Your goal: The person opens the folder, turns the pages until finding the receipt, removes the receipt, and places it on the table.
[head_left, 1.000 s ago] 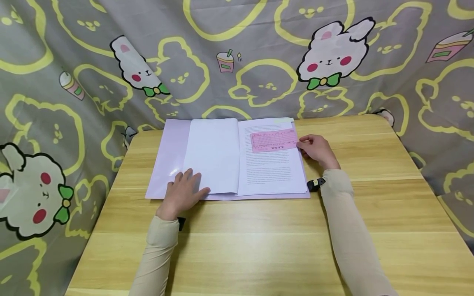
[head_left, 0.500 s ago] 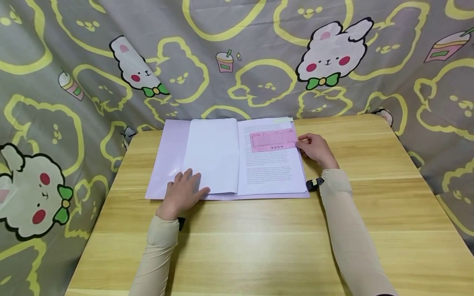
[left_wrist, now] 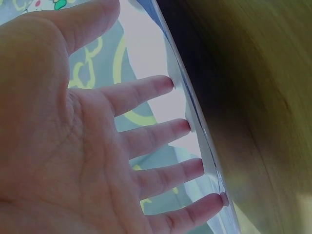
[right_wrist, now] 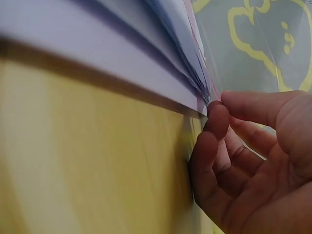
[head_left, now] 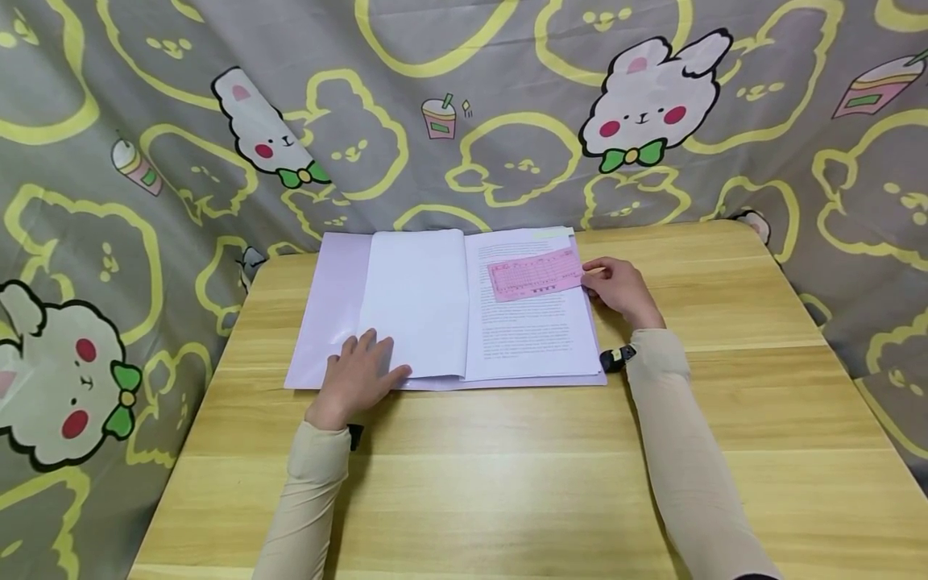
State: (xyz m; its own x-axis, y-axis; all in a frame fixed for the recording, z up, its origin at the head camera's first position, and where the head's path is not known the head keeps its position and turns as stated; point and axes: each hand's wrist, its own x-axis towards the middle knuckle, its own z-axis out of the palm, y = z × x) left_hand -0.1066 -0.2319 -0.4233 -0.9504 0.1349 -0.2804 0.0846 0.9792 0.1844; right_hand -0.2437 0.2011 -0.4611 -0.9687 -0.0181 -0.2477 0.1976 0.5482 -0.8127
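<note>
Pink slip (head_left: 532, 275) now more aslant, long axis up rightward

Pink slip (head_left: 535, 275) tilted more steeply, left end lower, its printed grid fainter

I see my left hand (left_wrist: 83, 141) from the palm side, filling much of the left wrist view. My four fingers are straight and spread, with gaps between them, and my thumb (left_wrist: 90, 22) lies apart from them toward the top. My fingertips rest along a bright white sheet (left_wrist: 144, 56), close to the thin, bluish-lilac edge of a folder (left_wrist: 196, 116) that runs slantwise down the view. Past that edge lies the wooden table (left_wrist: 280, 83), with a dark shadow beside the folder. Between my thumb and fingers shows grey cloth (left_wrist: 105, 58) with yellow outlines.
</note>
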